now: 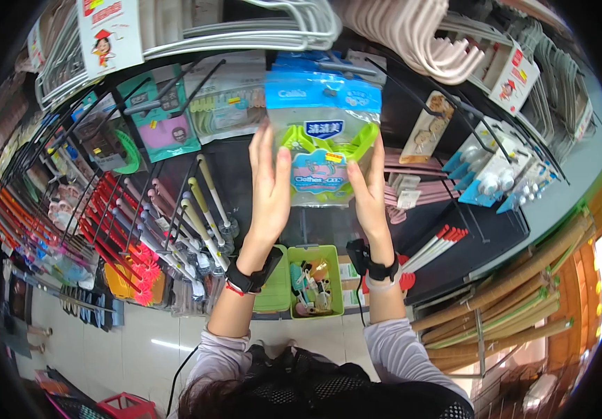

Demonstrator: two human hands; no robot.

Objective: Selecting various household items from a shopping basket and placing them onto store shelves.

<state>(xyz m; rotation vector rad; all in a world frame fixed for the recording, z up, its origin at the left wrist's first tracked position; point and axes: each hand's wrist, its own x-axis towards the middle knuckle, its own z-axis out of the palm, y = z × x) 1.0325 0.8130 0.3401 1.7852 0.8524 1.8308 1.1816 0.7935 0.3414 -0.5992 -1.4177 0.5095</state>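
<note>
A clear plastic packet (311,112) with a blue header card stands upright in front of me, showing bright green plastic pieces inside. It bears printed labels and a yellow price sticker. My left hand (269,183) grips its left side, thumb across the front. On the opposite side, my right hand (371,186) holds the packet's right edge, its thumb also on the front. More blue-topped packets (306,60) hang right behind it on a display hook. I cannot tell whether the held packet is still on that hook.
Wire hangers (248,36) and pink hangers (411,36) jut out overhead. Long-handled brushes (204,209) hang at left, carded hooks (494,173) at right. Below stands a green bin (341,283) of small goods. Rolled mats (510,304) lean at the lower right.
</note>
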